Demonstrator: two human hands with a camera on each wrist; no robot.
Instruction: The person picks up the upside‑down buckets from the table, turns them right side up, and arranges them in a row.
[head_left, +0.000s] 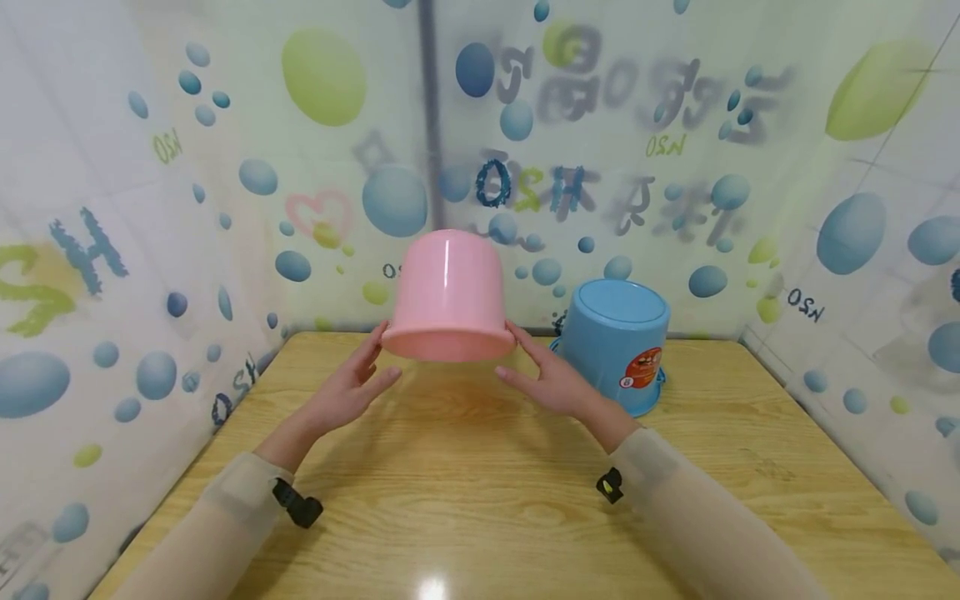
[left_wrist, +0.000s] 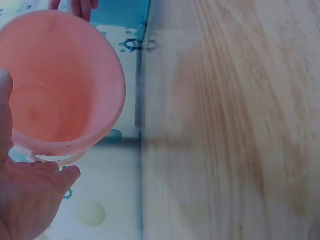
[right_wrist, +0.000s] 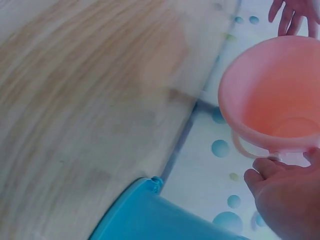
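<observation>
A pink bucket (head_left: 450,287) is held upside down above the table, its mouth facing down and toward me. My left hand (head_left: 348,392) holds it at the left of the rim, fingers at the outer edge and thumb spread below. On the opposite side my right hand (head_left: 551,383) holds the rim the same way. In the left wrist view the bucket's inside (left_wrist: 55,90) shows bare, with the left thumb overlapping the opening. From the right wrist, curled fingers (right_wrist: 265,172) sit right under the rim.
A blue bucket (head_left: 615,342) with a red label stands upside down on the wooden table (head_left: 465,500), just beyond my right hand. Patterned curtains (head_left: 322,167) with blue and green dots enclose the table's back and sides.
</observation>
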